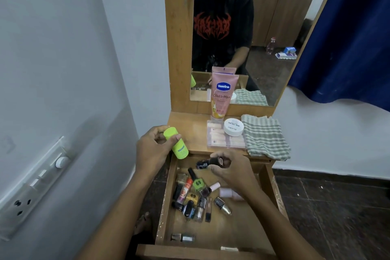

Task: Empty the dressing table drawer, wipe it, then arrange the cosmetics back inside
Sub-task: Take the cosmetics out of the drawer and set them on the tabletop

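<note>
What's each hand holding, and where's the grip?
Left hand: green tube, gripped near its upper end. Right hand: dark bottle, held by its cap end.

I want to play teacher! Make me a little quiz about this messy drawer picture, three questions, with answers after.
1. True or false: the open wooden drawer holds no bottles.
2. Which hand holds the lime-green plastic tube? A) left B) right
3. Fill in: the striped grey folded cloth lies on the tabletop, to the ____ of the round white jar.

Key
1. False: many small nail polish bottles lie inside.
2. A: the left hand grips it, while the right hand holds a dark bottle.
3. right
</note>
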